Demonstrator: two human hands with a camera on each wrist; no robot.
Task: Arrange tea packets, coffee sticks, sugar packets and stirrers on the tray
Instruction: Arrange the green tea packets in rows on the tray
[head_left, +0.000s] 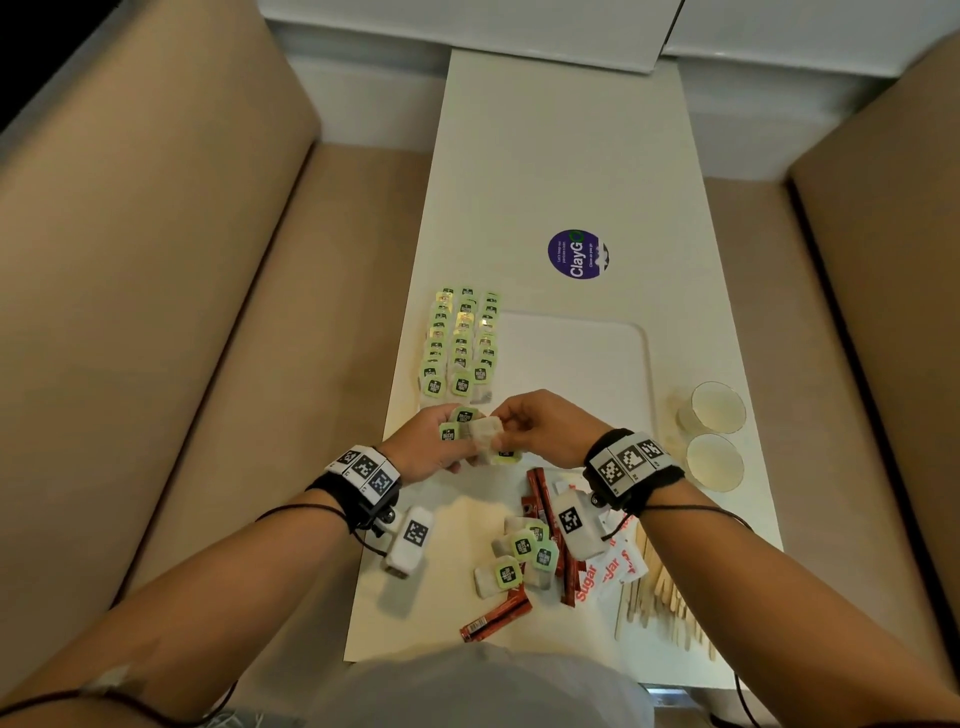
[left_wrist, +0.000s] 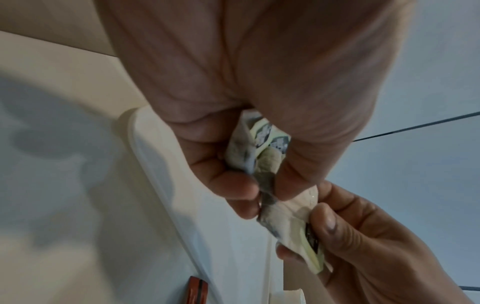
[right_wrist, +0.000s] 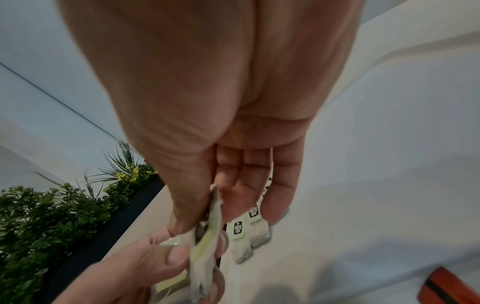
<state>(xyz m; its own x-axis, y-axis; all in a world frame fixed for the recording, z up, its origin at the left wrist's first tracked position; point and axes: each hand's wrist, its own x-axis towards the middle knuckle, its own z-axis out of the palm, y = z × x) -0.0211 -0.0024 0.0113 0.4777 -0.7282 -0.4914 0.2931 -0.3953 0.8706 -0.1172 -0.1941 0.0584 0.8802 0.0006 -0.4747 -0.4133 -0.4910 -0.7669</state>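
Note:
Both hands meet just above the near edge of the white tray (head_left: 576, 358). My left hand (head_left: 457, 434) (left_wrist: 262, 185) grips a small bunch of tea packets (head_left: 464, 415) (left_wrist: 262, 144) with green tags. My right hand (head_left: 511, 421) (right_wrist: 207, 214) pinches one white tea packet (head_left: 485, 431) (left_wrist: 288, 220) (right_wrist: 211, 224) at the edge of that bunch. Three rows of tea packets (head_left: 462, 343) (right_wrist: 250, 232) lie along the tray's left side. Loose tea packets (head_left: 522, 556), red coffee sticks (head_left: 537, 496), sugar packets (head_left: 610, 566) and wooden stirrers (head_left: 660, 597) lie on the table near me.
Two cups (head_left: 717, 408) (head_left: 714, 462) stand right of the tray. A purple round sticker (head_left: 577, 254) sits beyond it. One coffee stick (head_left: 496, 618) lies near the table's front edge. Beige benches flank the narrow white table (head_left: 545, 156).

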